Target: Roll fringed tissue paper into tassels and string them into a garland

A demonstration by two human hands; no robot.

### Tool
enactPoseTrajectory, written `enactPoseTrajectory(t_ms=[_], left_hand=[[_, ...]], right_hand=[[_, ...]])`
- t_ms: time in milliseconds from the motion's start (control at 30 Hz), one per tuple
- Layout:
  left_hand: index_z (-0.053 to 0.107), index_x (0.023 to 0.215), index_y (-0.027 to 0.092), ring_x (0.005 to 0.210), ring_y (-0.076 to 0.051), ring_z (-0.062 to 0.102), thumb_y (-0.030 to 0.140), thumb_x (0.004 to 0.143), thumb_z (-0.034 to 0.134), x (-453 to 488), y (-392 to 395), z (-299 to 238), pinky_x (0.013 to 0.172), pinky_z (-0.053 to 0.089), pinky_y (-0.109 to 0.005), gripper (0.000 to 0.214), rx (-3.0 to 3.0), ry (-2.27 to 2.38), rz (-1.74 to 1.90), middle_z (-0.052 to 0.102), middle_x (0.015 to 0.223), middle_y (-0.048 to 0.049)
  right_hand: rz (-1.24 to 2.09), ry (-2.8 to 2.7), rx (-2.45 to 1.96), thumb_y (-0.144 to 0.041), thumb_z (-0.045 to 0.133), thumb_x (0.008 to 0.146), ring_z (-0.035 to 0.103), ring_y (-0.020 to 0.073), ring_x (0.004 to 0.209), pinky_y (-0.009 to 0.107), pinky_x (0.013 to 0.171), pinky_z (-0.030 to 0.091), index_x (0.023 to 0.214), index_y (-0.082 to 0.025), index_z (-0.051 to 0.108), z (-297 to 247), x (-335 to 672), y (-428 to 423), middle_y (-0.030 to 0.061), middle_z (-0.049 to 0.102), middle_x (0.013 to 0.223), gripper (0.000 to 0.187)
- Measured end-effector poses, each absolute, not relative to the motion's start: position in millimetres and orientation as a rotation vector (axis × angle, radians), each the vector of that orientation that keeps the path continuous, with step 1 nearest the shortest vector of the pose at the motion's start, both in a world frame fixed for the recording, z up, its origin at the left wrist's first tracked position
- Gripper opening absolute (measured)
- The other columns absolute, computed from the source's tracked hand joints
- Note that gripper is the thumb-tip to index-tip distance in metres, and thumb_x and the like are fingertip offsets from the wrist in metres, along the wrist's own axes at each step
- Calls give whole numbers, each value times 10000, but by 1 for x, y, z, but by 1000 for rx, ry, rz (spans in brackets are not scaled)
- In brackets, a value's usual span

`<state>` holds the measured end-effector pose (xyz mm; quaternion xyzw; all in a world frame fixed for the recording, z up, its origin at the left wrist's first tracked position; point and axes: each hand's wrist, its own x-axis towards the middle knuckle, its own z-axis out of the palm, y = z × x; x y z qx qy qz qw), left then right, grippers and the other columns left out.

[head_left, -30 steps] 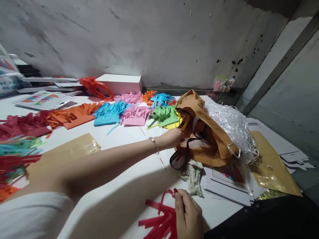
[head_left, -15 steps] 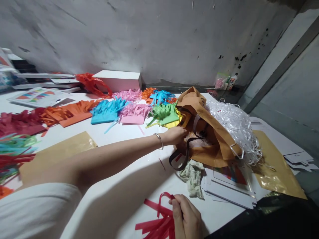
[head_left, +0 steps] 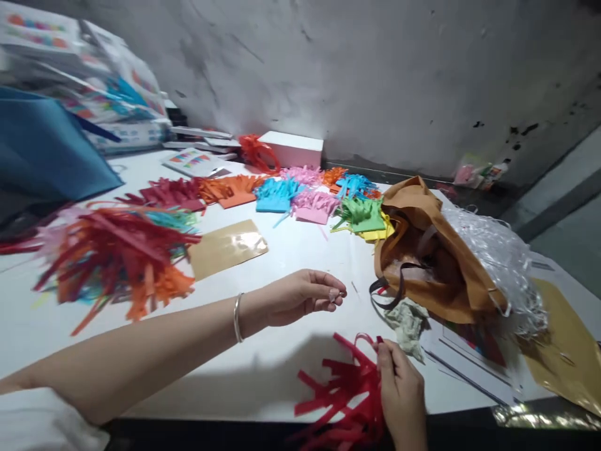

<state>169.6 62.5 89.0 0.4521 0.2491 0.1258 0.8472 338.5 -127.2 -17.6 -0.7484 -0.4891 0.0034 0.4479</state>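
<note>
My left hand (head_left: 303,299) is over the white table, thumb and fingers pinched on a small clear piece (head_left: 333,295) too small to name. My right hand (head_left: 402,388), at the lower right, grips a red tissue-paper tassel (head_left: 345,388) by its twisted loop end, and the cut strips fan out to the left. Beyond my hands, an open brown bag (head_left: 451,275) lies on its side with a dark strap and clear plastic inside. Near its mouth is a crumpled pale green cloth (head_left: 407,326).
Folded fringed paper in several colours, such as a blue bundle (head_left: 275,203), lines the back. A tassel pile (head_left: 122,257) and a kraft envelope (head_left: 228,247) lie left. White string (head_left: 498,263) and card sheets (head_left: 469,360) are right. A white box (head_left: 293,147) stands by the wall.
My left hand has come out of the bag's mouth and back toward me, with a small clear piece in its fingers. The right hand still holds the tassel. The view has turned left.
</note>
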Motion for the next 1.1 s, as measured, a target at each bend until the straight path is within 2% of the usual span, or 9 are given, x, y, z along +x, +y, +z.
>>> enactPoseTrajectory(t_ms=[100,200,333,500,667,800,933,1100], left_hand=[[715,811,95,699,-99,612,136,648,786,138,67,71,693,507,-208,183,966,693,399,671,755,-47],[677,751,114,624,-78,562,69,661,681,118,85,49,604,463,-187,100,1027,834,519,646,704,-16],[662,676,122,471,-67,443,64,682,559,106,106,25,442,302,-173,118,1129,937,526,555,550,31],[632,629,132,423,-77,421,91,692,534,105,117,14,432,261,-186,124,1204,967,470,490,468,49],[635,651,133,464,-92,490,134,731,562,103,123,17,455,320,-195,108,1181,909,469,544,505,27],[677,767,115,527,-95,545,174,753,644,98,126,20,499,380,-193,68,1092,810,447,598,575,9],[686,843,98,615,-106,622,175,688,783,95,127,21,611,468,-210,198,993,724,405,660,678,-18],[688,882,109,566,-65,569,233,649,879,96,115,25,601,480,-203,326,890,657,378,649,714,1]], right_hand=[[-106,-1288,-1887,-528,394,995,742,216,750,267,666,564,912,-175,708,-18,335,-128,90,772,843,480],[-214,-1406,-1855,-526,376,1006,745,228,759,287,662,571,917,-165,707,-15,323,-125,106,771,849,498],[-200,-1568,-1765,-436,382,1028,740,205,753,277,665,571,941,-172,693,-8,297,-113,92,766,873,417],[-79,-1666,-1705,-347,386,1035,715,178,746,266,667,558,977,-184,664,-3,267,-92,64,742,874,329],[5,-1645,-1714,-322,395,1033,697,171,743,267,657,547,981,-191,644,-12,258,-84,53,720,856,286],[10,-1621,-1733,-325,394,1035,698,175,762,270,657,544,987,-199,641,-17,258,-86,55,718,877,282],[-24,-1629,-1730,-319,395,1036,693,170,749,271,662,540,987,-199,636,-18,259,-86,47,717,866,274],[-19,-1641,-1689,-290,394,1034,694,165,722,266,645,538,969,-193,631,-16,258,-84,42,709,834,265]])
